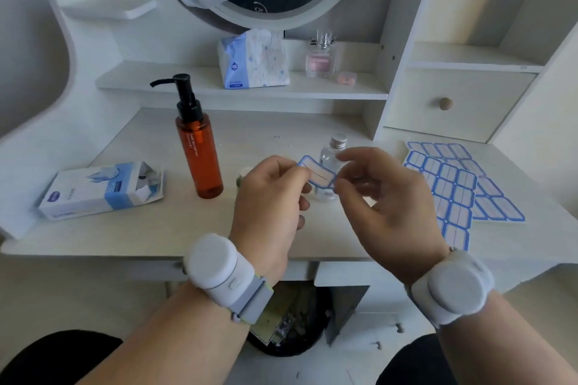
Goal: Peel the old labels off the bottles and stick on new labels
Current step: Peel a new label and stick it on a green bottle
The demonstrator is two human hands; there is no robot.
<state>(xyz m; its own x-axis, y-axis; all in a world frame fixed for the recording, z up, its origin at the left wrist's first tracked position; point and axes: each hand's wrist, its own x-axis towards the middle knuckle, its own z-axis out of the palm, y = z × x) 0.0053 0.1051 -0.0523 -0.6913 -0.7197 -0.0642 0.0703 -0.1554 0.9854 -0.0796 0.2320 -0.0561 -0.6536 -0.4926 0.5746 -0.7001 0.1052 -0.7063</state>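
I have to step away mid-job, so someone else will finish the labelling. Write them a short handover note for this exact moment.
Left hand: pinches the left end of a blue-bordered label, held in the air above the desk.
Right hand: fingertips at the label's right corner; whether it grips cannot be told.
Clear bottle with silver cap stands just behind the label, partly hidden. Orange pump bottle stands upright to the left, with its printed text showing. Label sheets lie on the desk at right.
Done: one new label is off its sheet.
Left: stick it on a bottle, probably the clear one; whether old labels remain there is hidden.
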